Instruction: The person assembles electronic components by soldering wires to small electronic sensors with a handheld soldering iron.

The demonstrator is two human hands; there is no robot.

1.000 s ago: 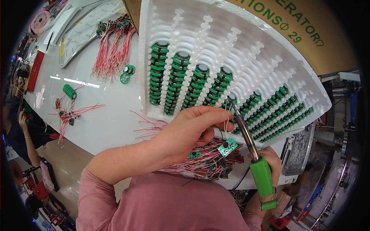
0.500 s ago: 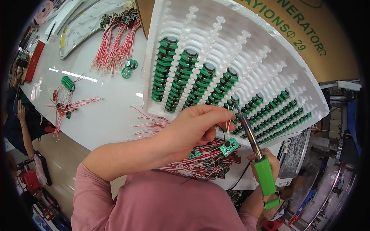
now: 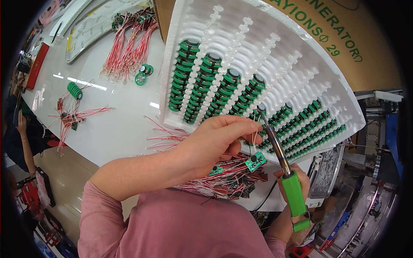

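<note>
Thumb and fingers of my left hand [image 3: 226,139] are pinched on thin white wires [image 3: 255,139]. From these wires hangs a small green circuit board [image 3: 257,162]. My right hand [image 3: 302,182] is wrapped around the green handle of a soldering iron [image 3: 294,194]. The iron's tip points up to the wire ends, beside a round speaker [image 3: 261,107] at the top of one row; whether it touches cannot be made out. That row belongs to a white foam tray [image 3: 312,88] filled with several rows of green-rimmed speakers [image 3: 184,71].
Under my left forearm lies a heap of boards with red and white wires [image 3: 228,185]. Wired bundles [image 3: 129,51], two loose speakers [image 3: 140,78] and a speaker stack [image 3: 75,91] lie on the white table [image 3: 124,124]. A cardboard box [image 3: 370,73] stands behind the tray. Another person's arm [image 3: 26,146] shows far left.
Both hands keep their hold, and the iron's tip stays by the same speaker. The iron's handle has shifted very slightly; the whole view has moved a little.
</note>
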